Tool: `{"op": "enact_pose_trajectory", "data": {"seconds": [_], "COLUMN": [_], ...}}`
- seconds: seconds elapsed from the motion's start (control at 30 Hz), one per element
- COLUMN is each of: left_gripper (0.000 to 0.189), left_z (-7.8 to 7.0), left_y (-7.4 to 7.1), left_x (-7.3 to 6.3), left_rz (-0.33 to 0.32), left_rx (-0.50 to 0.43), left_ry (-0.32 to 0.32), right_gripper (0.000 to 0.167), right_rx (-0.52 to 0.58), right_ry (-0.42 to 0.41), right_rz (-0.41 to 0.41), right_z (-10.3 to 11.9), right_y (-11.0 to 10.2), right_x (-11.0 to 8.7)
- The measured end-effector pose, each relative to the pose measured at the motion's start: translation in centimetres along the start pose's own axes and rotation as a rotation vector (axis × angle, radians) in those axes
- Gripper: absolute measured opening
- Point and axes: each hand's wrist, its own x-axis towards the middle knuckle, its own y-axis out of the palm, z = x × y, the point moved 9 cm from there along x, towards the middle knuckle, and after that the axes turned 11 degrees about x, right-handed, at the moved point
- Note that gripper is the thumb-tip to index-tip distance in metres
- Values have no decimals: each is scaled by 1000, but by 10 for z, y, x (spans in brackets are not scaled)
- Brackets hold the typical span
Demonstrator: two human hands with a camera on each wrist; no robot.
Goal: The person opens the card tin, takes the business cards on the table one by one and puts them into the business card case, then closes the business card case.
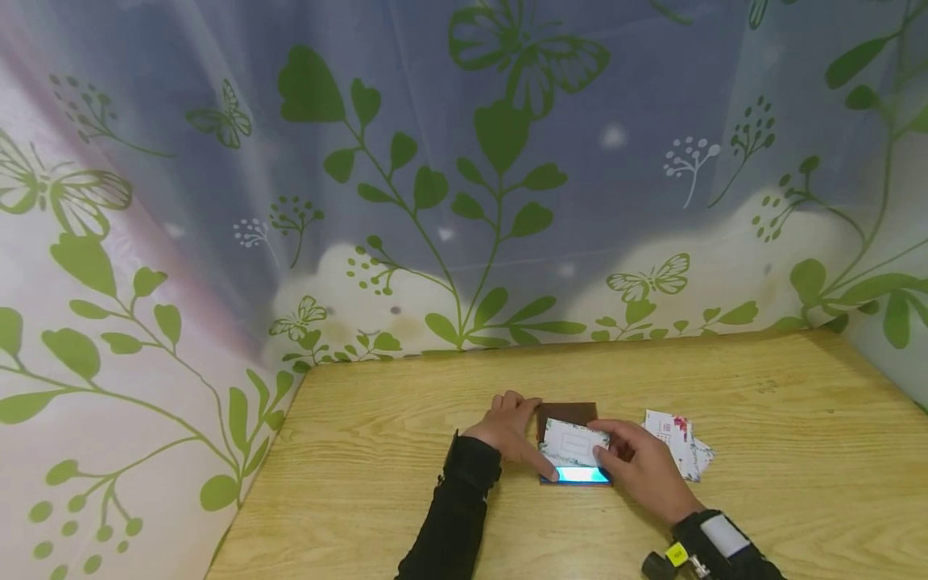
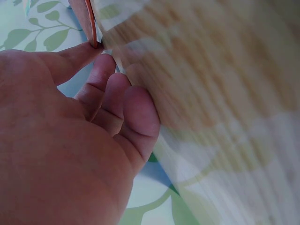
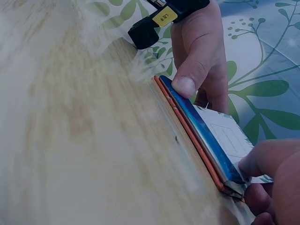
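Note:
A flat brown case [image 1: 569, 412] with orange edges [image 3: 194, 138] lies on the wooden table. On it is a white card [image 1: 569, 441] with a leafy border, above a glossy blue strip [image 1: 584, 475] along the near side. My left hand [image 1: 507, 428] spans the case's left side, its thumb pressing the strip's left end and its index finger touching the far left corner. The left wrist view shows its other fingers loosely bent at the table. My right hand [image 1: 648, 463] pinches the white card's right side between thumb and fingers. Its palm is hidden.
Right of the case, partly behind my right hand, lie loose white cards [image 1: 669, 428] with floral prints. The wooden table [image 1: 377, 451] meets a patterned curtain [image 1: 406, 298] at its back and left. Wrist straps [image 1: 474, 461] with a camera mount [image 1: 658, 565] sit on my forearms.

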Motion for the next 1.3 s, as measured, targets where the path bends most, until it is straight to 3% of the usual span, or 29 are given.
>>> {"op": "enact_pose_trajectory", "data": {"seconds": [0.33,1.3], "left_gripper": [122,122], "left_z": [1,0], "left_y": [2,0], "left_x": [1,-1], "left_rz": [3,11], "left_rx": [-1,1], "left_ry": [0,-16], "right_gripper": [33,23], "right_rx": [-3,10], "right_ry": [-71,-50], "right_rz": [34,79], "right_z": [0,1], "right_y": [4,7], "right_x": [-1,-1]}}
